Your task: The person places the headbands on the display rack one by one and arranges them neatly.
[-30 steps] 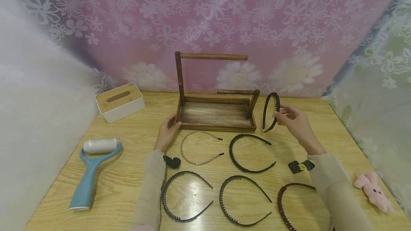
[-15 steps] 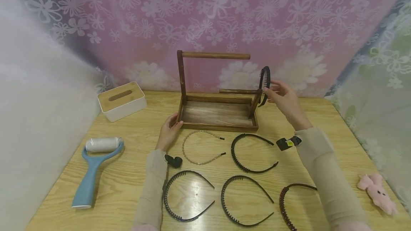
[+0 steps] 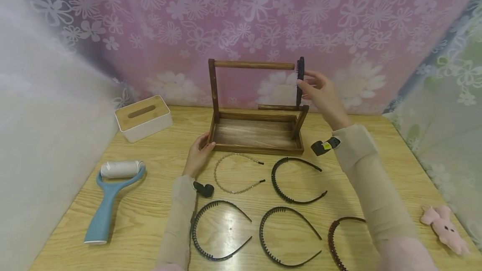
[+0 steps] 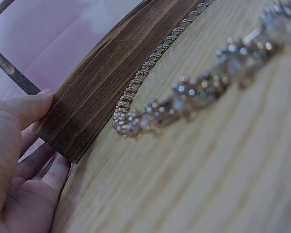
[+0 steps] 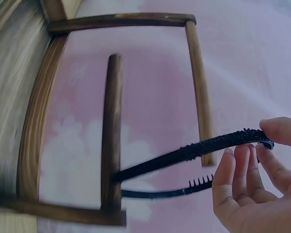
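My right hand (image 3: 320,93) pinches a black toothed headband (image 3: 300,80) between thumb and fingers, raised at the right end of a wooden stand (image 3: 260,150). In the head view the headband appears edge-on, just right of the free end of the upper bar (image 3: 256,65). The right wrist view shows its two arms (image 5: 160,162) spread near the lower bar (image 5: 111,121). My left hand (image 3: 197,154) grips the front left corner of the stand's tray, thumb on the rim (image 4: 82,92). A beaded headband (image 4: 199,90) lies on the table close by.
Several more headbands lie in front of the stand, among them a black one (image 3: 276,183) and a dark red one (image 3: 332,241). A tissue box (image 3: 144,126), a blue lint roller (image 3: 103,204) and a pink plush toy (image 3: 444,229) sit toward the sides. A flowered curtain (image 3: 241,20) hangs behind.
My right hand has lifted the black headband up and to the left, from beside the stand to the upper bar's end. It has turned edge-on. My left hand stays on the tray corner.
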Demonstrator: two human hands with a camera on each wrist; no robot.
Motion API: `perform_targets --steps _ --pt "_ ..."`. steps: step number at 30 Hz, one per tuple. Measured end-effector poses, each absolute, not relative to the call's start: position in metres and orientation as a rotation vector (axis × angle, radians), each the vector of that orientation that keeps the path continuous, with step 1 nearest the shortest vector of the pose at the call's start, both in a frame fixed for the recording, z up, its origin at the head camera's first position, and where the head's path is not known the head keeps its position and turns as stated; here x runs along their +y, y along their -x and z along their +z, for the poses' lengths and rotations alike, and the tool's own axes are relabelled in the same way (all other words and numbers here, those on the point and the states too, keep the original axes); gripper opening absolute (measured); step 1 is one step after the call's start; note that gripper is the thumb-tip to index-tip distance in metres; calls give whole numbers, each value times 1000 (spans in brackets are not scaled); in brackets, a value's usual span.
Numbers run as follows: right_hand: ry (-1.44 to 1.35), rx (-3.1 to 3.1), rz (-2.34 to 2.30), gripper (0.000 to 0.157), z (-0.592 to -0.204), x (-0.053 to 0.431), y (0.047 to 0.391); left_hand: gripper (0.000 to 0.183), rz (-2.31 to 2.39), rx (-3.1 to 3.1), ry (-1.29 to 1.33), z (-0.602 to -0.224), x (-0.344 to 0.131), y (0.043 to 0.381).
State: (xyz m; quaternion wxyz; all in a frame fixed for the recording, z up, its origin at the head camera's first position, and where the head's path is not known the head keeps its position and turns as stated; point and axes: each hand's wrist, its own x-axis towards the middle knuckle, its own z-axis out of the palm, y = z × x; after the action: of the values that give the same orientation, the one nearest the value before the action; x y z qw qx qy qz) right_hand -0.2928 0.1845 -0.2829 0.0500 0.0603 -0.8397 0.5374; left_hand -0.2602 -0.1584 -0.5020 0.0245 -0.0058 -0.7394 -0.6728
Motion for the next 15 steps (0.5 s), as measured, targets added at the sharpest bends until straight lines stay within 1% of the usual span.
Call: perform_targets --steps 4,11,15 --pt "-208 -2551 1683 59 -278 168 300 58 -2126 -2271 16 -498 -160 259" --pt "-292 -2532 1730 52 -275 134 308 57 -2137 -2306 30 -475 -157 247" --pt "-342 -2562 1768 51 -274 112 313 58 -2132 -2310 37 -475 -158 247"
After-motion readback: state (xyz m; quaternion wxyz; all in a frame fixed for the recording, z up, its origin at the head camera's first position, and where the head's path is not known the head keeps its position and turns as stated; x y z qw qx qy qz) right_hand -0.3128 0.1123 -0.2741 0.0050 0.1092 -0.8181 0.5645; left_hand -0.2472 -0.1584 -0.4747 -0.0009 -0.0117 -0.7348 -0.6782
